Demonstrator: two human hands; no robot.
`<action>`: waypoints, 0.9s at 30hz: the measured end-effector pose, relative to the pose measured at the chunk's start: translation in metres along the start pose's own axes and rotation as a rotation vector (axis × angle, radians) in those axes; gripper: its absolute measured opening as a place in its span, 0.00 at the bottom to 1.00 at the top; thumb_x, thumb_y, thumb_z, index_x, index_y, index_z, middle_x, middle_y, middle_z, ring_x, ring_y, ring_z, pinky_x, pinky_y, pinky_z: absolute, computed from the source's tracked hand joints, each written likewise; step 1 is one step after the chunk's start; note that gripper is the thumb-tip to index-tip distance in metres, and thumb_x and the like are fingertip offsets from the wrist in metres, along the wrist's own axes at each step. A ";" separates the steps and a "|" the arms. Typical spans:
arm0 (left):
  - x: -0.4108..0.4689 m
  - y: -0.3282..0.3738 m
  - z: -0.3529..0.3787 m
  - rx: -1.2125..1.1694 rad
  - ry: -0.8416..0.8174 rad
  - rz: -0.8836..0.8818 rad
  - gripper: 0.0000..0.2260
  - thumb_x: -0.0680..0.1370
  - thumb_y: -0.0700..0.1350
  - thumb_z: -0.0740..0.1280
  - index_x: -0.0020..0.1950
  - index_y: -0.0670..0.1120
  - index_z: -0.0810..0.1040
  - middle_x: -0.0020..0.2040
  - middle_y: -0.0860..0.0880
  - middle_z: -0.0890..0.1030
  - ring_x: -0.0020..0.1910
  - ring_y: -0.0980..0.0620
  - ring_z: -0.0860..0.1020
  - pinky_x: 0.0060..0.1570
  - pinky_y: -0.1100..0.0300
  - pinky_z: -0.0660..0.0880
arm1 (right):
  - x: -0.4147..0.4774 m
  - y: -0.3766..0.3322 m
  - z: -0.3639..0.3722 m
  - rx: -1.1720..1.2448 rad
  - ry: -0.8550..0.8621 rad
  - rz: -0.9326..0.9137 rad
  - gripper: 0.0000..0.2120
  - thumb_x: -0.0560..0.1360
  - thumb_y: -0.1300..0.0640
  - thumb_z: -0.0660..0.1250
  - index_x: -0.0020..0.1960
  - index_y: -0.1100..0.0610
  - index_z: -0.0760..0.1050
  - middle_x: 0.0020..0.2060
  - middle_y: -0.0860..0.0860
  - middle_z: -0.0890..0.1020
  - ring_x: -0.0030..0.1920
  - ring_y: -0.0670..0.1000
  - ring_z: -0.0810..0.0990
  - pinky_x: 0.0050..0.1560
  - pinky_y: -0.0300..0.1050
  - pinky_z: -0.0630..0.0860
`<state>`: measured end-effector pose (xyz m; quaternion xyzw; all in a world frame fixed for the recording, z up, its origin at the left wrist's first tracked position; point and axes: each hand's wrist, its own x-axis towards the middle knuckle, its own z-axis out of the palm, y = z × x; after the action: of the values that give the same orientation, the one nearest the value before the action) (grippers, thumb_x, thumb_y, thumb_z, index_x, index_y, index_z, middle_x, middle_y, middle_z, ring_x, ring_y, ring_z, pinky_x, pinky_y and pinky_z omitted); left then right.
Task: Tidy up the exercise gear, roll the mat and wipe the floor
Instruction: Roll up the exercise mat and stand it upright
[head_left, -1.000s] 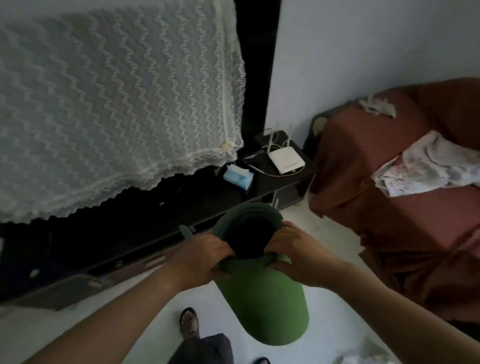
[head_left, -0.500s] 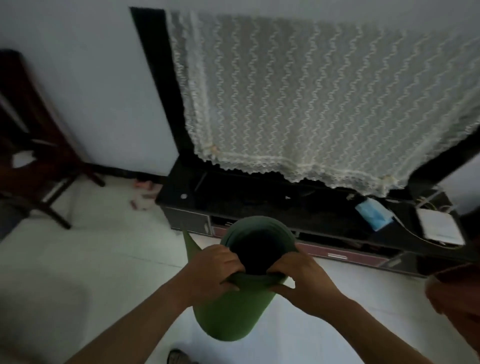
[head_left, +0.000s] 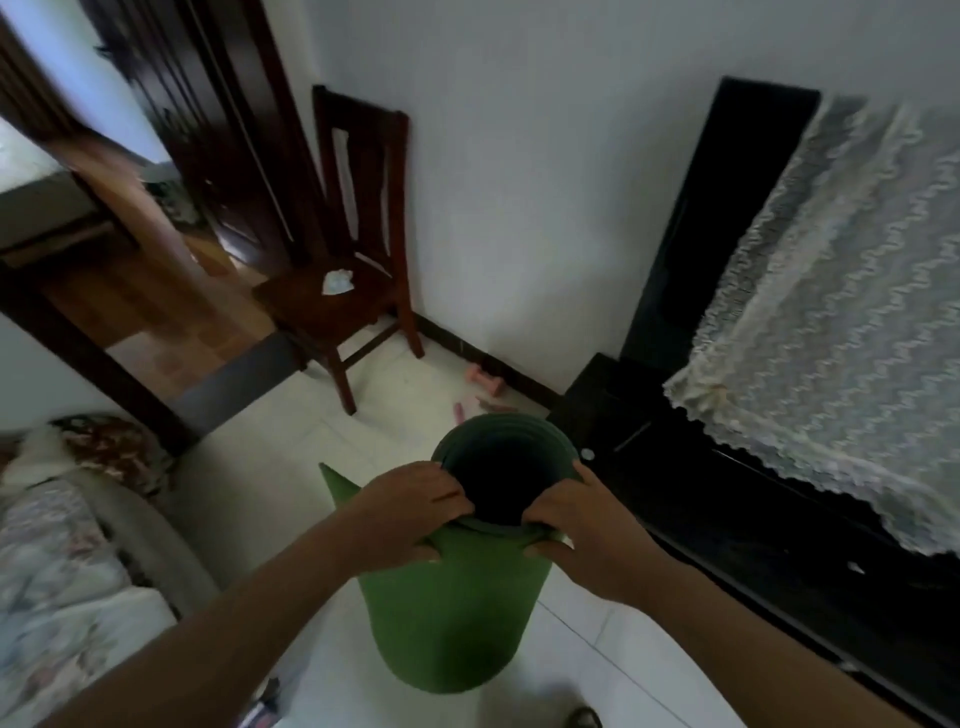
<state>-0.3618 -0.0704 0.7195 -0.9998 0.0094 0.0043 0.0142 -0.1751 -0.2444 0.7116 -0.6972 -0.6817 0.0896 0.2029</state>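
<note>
A green exercise mat, rolled into a loose upright tube, hangs in front of me above the white floor. My left hand grips the near left rim, fingers curled into the open end. My right hand grips the near right rim the same way. A loose corner of the mat sticks out on the left. Small pink dumbbells lie on the floor by the wall, beyond the mat.
A dark wooden chair stands against the white wall with a crumpled cloth on its seat. A black TV stand under a lace cover runs along the right. A doorway opens at the left; bedding lies at lower left.
My view has swung left, from the sofa and TV stand to the chair and doorway corner. Both hands keep the same grip on the rolled mat, which stays upright.
</note>
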 end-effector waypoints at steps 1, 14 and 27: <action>0.000 -0.016 0.003 0.012 -0.022 -0.004 0.31 0.51 0.62 0.79 0.51 0.54 0.81 0.47 0.56 0.82 0.47 0.57 0.81 0.52 0.60 0.76 | 0.017 0.005 0.006 0.003 -0.019 -0.019 0.11 0.67 0.49 0.69 0.47 0.52 0.81 0.41 0.46 0.82 0.48 0.50 0.80 0.66 0.52 0.57; 0.060 -0.186 0.020 -0.131 -0.035 -0.208 0.26 0.52 0.57 0.81 0.46 0.54 0.81 0.42 0.56 0.82 0.41 0.58 0.81 0.43 0.64 0.78 | 0.220 0.110 0.034 0.195 -0.111 -0.115 0.26 0.70 0.37 0.59 0.56 0.53 0.79 0.53 0.48 0.81 0.58 0.48 0.75 0.71 0.43 0.48; 0.091 -0.376 0.040 -0.058 0.040 -0.323 0.21 0.57 0.54 0.80 0.48 0.56 0.81 0.44 0.57 0.82 0.44 0.58 0.81 0.48 0.60 0.77 | 0.449 0.159 0.054 0.088 -0.091 -0.257 0.18 0.70 0.43 0.66 0.51 0.54 0.81 0.47 0.49 0.83 0.52 0.49 0.79 0.68 0.48 0.56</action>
<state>-0.2638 0.3045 0.6898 -0.9883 -0.1511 -0.0175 -0.0143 -0.0269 0.2091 0.6664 -0.5899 -0.7692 0.1244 0.2120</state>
